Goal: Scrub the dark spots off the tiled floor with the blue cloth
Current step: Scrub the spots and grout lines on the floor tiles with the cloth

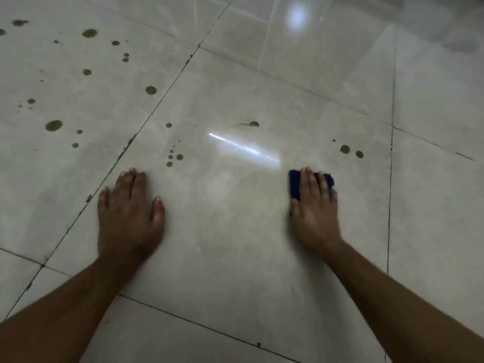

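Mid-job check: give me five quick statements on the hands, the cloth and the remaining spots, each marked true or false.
1. The right hand presses the blue cloth flat on the tiled floor. True.
2. The left hand holds a second cloth. False: it rests bare on the floor, fingers spread.
3. The pair of spots lies just ahead of the cloth. True.
4. The left tile is spotless. False: it carries the most spots.
5. The cloth covers the smeared spot. False: they are well apart.

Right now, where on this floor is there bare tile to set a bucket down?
Bare tile lies between the left hand and the right hand, which presses the blue cloth, and nearer, between the forearms. Crowded: dark spots fill the far-left tile; a pair sits just beyond the cloth.
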